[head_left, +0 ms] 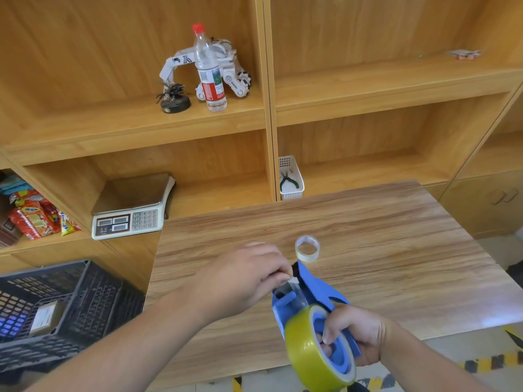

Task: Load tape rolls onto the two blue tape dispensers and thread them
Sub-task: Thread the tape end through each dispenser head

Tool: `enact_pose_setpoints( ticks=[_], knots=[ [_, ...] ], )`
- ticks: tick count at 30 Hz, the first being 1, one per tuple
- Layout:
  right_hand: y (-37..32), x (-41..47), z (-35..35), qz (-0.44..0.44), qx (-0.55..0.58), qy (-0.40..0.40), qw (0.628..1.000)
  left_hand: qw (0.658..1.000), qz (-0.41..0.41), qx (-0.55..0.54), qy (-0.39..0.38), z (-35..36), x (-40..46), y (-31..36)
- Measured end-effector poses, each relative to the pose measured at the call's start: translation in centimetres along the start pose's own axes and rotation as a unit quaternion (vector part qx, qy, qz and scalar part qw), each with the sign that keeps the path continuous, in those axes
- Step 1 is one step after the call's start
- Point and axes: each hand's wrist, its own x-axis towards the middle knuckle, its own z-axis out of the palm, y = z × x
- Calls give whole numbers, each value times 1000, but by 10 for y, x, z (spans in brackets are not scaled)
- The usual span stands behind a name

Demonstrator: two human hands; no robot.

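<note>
My right hand (353, 332) grips a blue tape dispenser (314, 292) by its handle, above the near edge of the wooden table (382, 236). A yellowish tape roll (308, 355) sits on the dispenser's hub. My left hand (243, 275) pinches the clear tape end at the dispenser's front, near the black blade. A small, nearly used-up tape roll (307, 248) stands on the table just beyond the dispenser. Only one blue dispenser is in view.
A black plastic crate (85, 301) sits at the lower left. The wooden shelves behind hold a weighing scale (130, 213), a white basket with pliers (291, 179), a water bottle (209, 69), a toy robot and snack packets.
</note>
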Motion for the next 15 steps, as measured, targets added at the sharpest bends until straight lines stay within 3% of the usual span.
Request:
enact_pose_setpoints(
  ticks=[5, 15],
  knots=[
    [-4, 2, 1, 2, -27, -19, 999, 999, -37, 4, -14, -3, -3, -3],
    [-17, 4, 6, 5, -156, 16, 988, 994, -96, -33, -34, -9, -15, -17]
  ],
)
